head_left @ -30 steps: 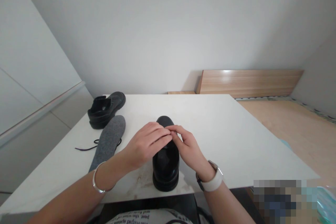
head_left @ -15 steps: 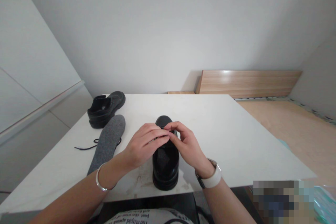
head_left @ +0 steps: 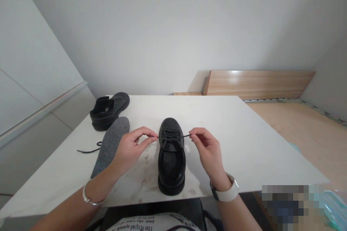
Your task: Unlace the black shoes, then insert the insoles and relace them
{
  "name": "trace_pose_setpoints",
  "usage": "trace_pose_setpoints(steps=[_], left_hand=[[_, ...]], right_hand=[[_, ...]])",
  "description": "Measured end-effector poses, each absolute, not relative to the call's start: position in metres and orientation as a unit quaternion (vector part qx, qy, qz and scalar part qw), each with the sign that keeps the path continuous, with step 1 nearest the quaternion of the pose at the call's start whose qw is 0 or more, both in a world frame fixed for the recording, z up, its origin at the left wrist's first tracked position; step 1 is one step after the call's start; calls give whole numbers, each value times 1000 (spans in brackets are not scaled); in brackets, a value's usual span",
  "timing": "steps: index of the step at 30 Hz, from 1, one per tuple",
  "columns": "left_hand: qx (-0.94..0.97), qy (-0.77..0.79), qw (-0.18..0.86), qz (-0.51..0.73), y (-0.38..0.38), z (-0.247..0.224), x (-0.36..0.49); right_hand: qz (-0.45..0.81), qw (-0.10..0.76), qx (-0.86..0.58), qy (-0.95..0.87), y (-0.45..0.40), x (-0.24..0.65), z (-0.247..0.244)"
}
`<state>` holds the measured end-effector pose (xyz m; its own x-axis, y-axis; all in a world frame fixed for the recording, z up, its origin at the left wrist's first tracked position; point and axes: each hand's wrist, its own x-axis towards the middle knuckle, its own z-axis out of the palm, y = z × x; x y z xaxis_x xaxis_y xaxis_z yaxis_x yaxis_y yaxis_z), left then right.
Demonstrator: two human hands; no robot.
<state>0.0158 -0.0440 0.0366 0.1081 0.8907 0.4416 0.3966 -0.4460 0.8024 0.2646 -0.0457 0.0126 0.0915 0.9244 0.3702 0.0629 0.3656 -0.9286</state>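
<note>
A black lace-up shoe (head_left: 171,173) stands upright on the white table, toe pointing away from me and heel near the front edge. Its black shoelace (head_left: 185,136) runs through the eyelets and stretches out to both sides. To the left of the shoe, my left hand (head_left: 134,146) pinches one lace end between thumb and fingertips. On the other side, my right hand (head_left: 207,148) pinches the opposite end. The lace looks drawn straight between them. Inside the shoe the dark footbed shows through the opening.
A second black shoe (head_left: 108,112) rests at the table's back left. Before it lies a grey felt insole (head_left: 110,148), with a loose black lace (head_left: 89,151) beside it. The white table (head_left: 217,115) meets the wall behind. A wooden headboard (head_left: 260,83) stands at the right.
My hands were together over the shoe's lacing; now they have moved apart to either side, pulling the lace ends outward. The laced front of the shoe has come into view.
</note>
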Motion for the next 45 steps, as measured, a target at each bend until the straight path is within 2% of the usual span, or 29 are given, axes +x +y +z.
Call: trace_pose_setpoints(steps=[3,7,11,16,20,25,30,36,40,45], left_hand=[[705,411,268,512,-41,50,31],[720,339,249,552,-37,65,54],[705,337,273,561,-33,64,62],[714,368,402,440,-31,51,54],[729,383,389,413,-31,49,52],[706,401,383,441,-32,47,55],[670,401,421,462,-32,43,59],[735,391,353,427,-33,47,67],[776,358,303,421,-35,50,65],[763,360,336,419,-36,52,60]], right_hand=[[465,601,-352,-547,-50,247,30],[550,534,-291,-572,-55,228,46],[548,509,-310,-587,-56,227,49],[527,543,-329,-564,-54,231,48],[517,562,-323,-560,-53,228,47],[441,600,-369,-556,-47,235,37],[316,588,-474,-574,-48,253,22],[87,546,-380,-741,-63,247,36],[46,515,-369,-772,-57,236,42],[41,517,-372,-770,-54,229,44]])
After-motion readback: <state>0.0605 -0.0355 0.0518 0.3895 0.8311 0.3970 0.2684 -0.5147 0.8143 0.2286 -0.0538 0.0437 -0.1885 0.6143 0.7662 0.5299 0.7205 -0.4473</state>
